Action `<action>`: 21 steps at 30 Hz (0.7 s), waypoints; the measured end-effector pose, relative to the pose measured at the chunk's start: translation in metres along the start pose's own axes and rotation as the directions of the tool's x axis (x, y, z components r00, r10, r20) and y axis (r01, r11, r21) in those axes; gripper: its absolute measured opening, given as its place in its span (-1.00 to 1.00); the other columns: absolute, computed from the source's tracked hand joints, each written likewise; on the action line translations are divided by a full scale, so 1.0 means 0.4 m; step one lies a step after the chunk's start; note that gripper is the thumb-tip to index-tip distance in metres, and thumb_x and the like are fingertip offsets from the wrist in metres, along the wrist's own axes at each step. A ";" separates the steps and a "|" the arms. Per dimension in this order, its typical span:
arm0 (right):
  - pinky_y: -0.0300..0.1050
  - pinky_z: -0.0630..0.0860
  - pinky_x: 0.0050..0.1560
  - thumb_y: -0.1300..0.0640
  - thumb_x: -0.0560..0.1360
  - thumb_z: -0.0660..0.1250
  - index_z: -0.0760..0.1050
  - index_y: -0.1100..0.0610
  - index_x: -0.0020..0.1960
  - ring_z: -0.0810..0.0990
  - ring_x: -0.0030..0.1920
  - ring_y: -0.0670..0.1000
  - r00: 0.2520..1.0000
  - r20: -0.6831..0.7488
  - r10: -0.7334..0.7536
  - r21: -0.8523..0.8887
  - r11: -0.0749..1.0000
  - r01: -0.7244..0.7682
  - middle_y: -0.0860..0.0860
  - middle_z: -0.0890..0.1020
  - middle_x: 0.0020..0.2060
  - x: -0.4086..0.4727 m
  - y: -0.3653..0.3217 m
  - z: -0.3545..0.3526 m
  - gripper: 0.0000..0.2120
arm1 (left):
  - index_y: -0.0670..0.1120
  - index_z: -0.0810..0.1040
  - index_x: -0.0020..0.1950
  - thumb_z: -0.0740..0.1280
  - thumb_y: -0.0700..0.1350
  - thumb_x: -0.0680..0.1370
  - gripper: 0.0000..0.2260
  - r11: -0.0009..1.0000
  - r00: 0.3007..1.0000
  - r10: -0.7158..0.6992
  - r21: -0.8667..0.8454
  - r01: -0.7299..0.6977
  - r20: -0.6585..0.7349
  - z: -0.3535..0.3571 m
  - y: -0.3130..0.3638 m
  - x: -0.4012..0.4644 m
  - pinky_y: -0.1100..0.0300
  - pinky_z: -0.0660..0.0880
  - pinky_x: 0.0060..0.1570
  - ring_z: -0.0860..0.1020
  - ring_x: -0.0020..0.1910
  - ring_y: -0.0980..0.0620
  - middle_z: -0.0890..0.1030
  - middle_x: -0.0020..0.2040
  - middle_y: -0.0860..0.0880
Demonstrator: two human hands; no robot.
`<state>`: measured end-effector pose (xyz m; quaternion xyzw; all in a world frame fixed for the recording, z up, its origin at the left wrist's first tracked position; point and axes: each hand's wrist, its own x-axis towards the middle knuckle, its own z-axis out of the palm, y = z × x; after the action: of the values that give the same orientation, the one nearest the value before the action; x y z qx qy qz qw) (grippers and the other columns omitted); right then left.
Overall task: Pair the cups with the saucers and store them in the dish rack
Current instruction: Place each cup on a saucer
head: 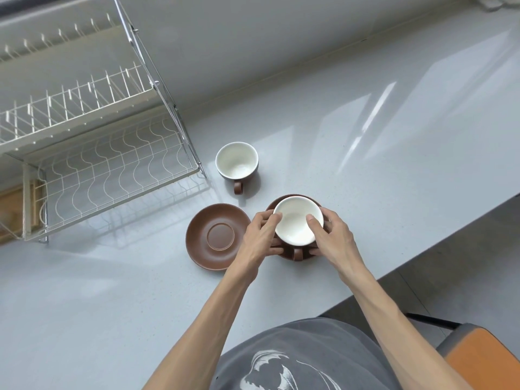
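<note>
A white-lined brown cup point(298, 225) is seated on a brown saucer point(292, 202) near the right-hand front edge of the grey surface point(365, 170). The pair is gripped from both sides: the left hand point(260, 237) is curled round the left of the cup with its lower fingers tucked at the saucer's rim, and the right hand point(333, 235) is closed in the same way on the right, its thumb laid over the cup's lip. The cup's handle point(297, 253) is turned toward the person, between the two hands.

The step in hand is judged to be the carrying of this pair to the dish rack point(92, 153), which stands at the far left of the surface, well apart from the pair. It would be done best if the saucer is borne from beneath by the lower fingers while the cup is steadied from above by the thumbs, so that the two are lifted as one and kept level. Any tilt should be avoided, since a glazed cup is likely to slide on a glazed saucer.

The path to the rack is crossed by a second saucer point(218, 236), lying empty just left of the pair, and a second cup point(237, 161), standing alone beyond it nearer the rack. The pair should be raised clear of both, then set down gently on the lower wire shelf point(118, 175), where a flat seat is offered.
</note>
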<state>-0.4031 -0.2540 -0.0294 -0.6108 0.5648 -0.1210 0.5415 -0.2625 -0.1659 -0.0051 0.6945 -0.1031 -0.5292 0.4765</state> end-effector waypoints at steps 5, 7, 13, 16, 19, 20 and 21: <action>0.11 0.67 -0.05 -0.19 0.52 0.29 0.40 -0.08 0.37 0.69 -0.07 0.04 1.000 -0.006 -0.005 -0.014 1.000 0.005 -0.01 0.63 0.14 0.001 0.000 -0.001 -0.54 | 0.03 0.43 0.35 0.28 0.11 0.61 -0.65 1.000 1.000 0.000 0.007 0.001 -0.003 0.005 0.003 -0.002 -0.04 0.61 0.16 0.65 0.11 -0.11 0.50 0.13 0.15; 0.13 0.66 0.00 -0.23 0.49 0.27 0.39 -0.12 0.36 0.66 0.04 0.07 1.000 -0.007 -0.011 -0.045 0.999 0.011 -0.03 0.62 0.18 -0.002 -0.002 -0.002 -0.52 | 0.04 0.42 0.36 0.28 0.11 0.62 -0.66 1.000 1.000 -0.002 0.026 0.002 -0.008 0.006 0.004 -0.002 -0.05 0.60 0.18 0.64 0.13 -0.11 0.48 0.11 0.16; 0.09 0.46 0.24 -0.20 0.58 0.18 0.36 -0.05 0.42 0.53 0.26 0.12 0.999 0.024 -0.044 -0.299 0.953 0.049 -0.01 0.58 0.26 0.007 -0.029 -0.024 -0.54 | 0.15 0.45 0.25 0.27 0.20 0.59 -0.72 0.982 1.000 0.025 0.187 -0.026 0.007 -0.019 0.007 0.010 -0.02 0.57 0.21 0.60 0.17 0.00 0.55 0.21 0.07; 0.06 0.42 0.19 -0.18 0.61 0.14 0.33 -0.04 0.44 0.51 0.27 0.15 0.992 0.034 -0.124 -0.479 0.869 0.125 0.00 0.56 0.29 0.016 -0.067 -0.028 -0.55 | 0.22 0.47 0.29 0.25 0.33 0.47 -0.57 0.929 0.998 0.063 0.365 -0.062 0.009 -0.051 0.018 0.020 -0.07 0.50 0.30 0.60 0.19 0.06 0.60 0.23 0.11; 0.07 0.41 0.20 -0.16 0.63 0.12 0.31 -0.02 0.47 0.51 0.30 0.17 0.968 0.033 -0.247 -0.601 0.769 0.217 0.02 0.49 0.38 0.027 -0.113 -0.018 -0.54 | 0.19 0.43 0.39 0.21 0.31 0.52 -0.53 0.855 0.992 0.120 0.506 -0.118 0.029 -0.091 0.039 0.023 -0.02 0.41 0.37 0.55 0.26 0.07 0.57 0.31 0.09; 0.06 0.41 0.21 -0.14 0.63 0.13 0.31 0.00 0.48 0.50 0.31 0.15 0.956 0.031 -0.293 -0.630 0.736 0.246 0.02 0.46 0.41 0.033 -0.127 -0.011 -0.53 | 0.17 0.42 0.43 0.21 0.27 0.56 -0.54 0.818 0.989 0.148 0.560 -0.136 0.023 -0.105 0.049 0.026 0.00 0.40 0.36 0.54 0.27 0.07 0.56 0.33 0.07; 0.06 0.42 0.21 -0.12 0.64 0.14 0.31 0.02 0.49 0.49 0.33 0.14 0.940 0.034 -0.340 -0.653 0.704 0.279 0.02 0.44 0.42 0.039 -0.140 -0.004 -0.53 | 0.15 0.42 0.44 0.20 0.24 0.59 -0.56 0.770 0.983 0.185 0.620 -0.153 0.012 -0.118 0.060 0.027 0.01 0.40 0.35 0.54 0.28 0.06 0.55 0.34 0.05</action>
<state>-0.3677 -0.2802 0.0085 -0.8399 0.4842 -0.0342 0.2426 -0.2100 -0.1596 0.0058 0.8129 -0.3207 -0.4037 0.2708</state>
